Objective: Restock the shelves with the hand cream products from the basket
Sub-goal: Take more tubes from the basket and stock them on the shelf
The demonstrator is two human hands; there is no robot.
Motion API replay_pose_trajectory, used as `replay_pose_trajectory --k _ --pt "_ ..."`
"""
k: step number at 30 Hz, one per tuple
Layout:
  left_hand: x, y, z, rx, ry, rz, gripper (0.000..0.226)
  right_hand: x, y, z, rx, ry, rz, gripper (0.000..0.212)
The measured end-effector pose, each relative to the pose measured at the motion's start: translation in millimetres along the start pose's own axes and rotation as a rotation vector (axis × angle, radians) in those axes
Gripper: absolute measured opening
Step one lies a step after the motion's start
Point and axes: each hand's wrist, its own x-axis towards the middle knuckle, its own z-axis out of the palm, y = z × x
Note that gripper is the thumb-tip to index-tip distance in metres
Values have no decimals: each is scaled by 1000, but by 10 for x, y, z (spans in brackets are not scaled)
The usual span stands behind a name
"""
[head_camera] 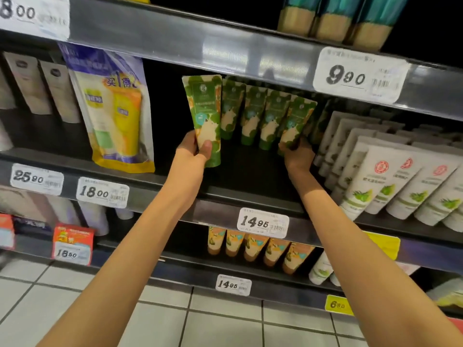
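Tube (204, 113) of green hand cream sits in the left grip (191, 149), above-left of the 14.95 tag (263, 222); right grip (299, 156) clasps the end tube (298, 118) above-right.

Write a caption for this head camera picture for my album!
Left hand holds a green tube beside the shelf row; right hand grips the row's end tube.

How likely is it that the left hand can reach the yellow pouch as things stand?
Likely yes: only bare shelf lies between the left hand and the yellow pouch. But the hand already grips a green tube.
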Motion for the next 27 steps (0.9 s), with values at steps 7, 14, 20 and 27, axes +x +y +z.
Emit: replay_pose_trajectory --k 7,14,20,27 --pt "16 -150 7 -64 5 -16 24 78 25 48 -102 4 6 48" --pt "10 -155 14 -51 5 -15 24 131 62 65 -101 -14 44 49" --pt "18 -163 5 -199 -3 -28 35 203 73 89 -172 5 51 50" --pt "46 -175 6 -168 -3 -39 38 150 35 54 -165 0 69 53"
